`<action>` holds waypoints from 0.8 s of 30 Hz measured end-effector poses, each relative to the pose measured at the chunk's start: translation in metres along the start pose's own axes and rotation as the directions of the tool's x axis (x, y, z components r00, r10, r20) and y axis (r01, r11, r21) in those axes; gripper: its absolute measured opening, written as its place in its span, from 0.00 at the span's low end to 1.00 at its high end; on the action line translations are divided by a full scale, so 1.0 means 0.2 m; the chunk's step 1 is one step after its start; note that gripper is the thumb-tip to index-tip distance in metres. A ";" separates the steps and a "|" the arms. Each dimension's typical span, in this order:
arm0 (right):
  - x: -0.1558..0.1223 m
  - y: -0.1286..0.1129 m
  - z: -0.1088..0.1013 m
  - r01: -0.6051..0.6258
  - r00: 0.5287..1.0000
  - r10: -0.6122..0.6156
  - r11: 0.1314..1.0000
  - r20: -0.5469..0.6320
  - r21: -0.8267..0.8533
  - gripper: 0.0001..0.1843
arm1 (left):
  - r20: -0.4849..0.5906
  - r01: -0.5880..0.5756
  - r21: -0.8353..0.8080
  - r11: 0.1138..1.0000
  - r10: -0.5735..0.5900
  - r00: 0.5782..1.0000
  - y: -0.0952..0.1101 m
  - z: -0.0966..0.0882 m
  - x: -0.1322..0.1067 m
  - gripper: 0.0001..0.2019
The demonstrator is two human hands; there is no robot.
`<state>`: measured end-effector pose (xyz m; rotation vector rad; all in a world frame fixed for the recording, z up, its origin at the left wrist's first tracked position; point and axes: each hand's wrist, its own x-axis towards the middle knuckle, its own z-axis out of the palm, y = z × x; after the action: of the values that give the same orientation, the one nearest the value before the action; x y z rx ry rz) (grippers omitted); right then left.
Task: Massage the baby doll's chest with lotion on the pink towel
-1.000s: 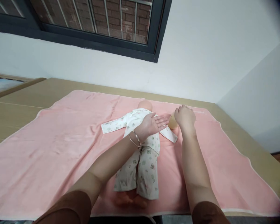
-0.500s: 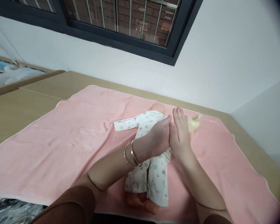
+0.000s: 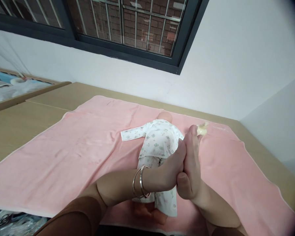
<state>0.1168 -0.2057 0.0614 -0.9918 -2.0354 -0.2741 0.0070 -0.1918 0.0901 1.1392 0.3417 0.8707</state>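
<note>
My left hand (image 3: 170, 172), with metal bangles (image 3: 141, 183) at its wrist, presses against my right hand (image 3: 193, 167). The two palms lie together, and no object shows between them. My right fingers are stretched out and point away from me; its thumb is bent near the left hand's heel. Much of the left fingers is hidden. Beneath the hands a baby doll in a white printed top (image 3: 157, 141) and trousers (image 3: 166, 205) lies on a pink blanket (image 3: 76, 154). Its head (image 3: 165, 116) is at the far end, its feet (image 3: 149, 213) towards me.
A small glossy pale-yellow object (image 3: 202, 129) rests on the blanket just beyond my right fingertips. The blanket covers a wooden tabletop (image 3: 51, 98) against a white wall under a dark-framed window (image 3: 127, 49). Clear plastic bags (image 3: 17, 223) show at the lower left.
Both hands have drawn nearer to me, still pressed together and turned more edge-on. More of the doll's top shows now. The doll has not visibly moved on the blanket.
</note>
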 end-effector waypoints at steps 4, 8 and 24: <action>0.00 0.02 0.02 0.117 0.985 -0.102 0.988 -0.143 0.103 0.44 | 0.118 -0.024 0.071 0.997 0.015 0.993 -0.01 -0.03 -0.04 0.42; 0.01 0.07 0.07 0.067 0.993 -0.051 0.986 -0.106 0.152 0.43 | 0.068 -0.018 -0.056 0.998 0.022 0.997 -0.02 -0.05 0.02 0.40; 0.04 0.29 0.21 -0.237 0.925 0.152 0.947 0.348 0.217 0.44 | -0.121 0.261 -0.407 0.875 -0.335 0.934 -0.07 -0.38 0.29 0.32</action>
<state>0.1322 -0.1420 0.0329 -1.1225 -2.1740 0.2752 0.0004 -0.1011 0.0561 0.6165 0.4670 0.7287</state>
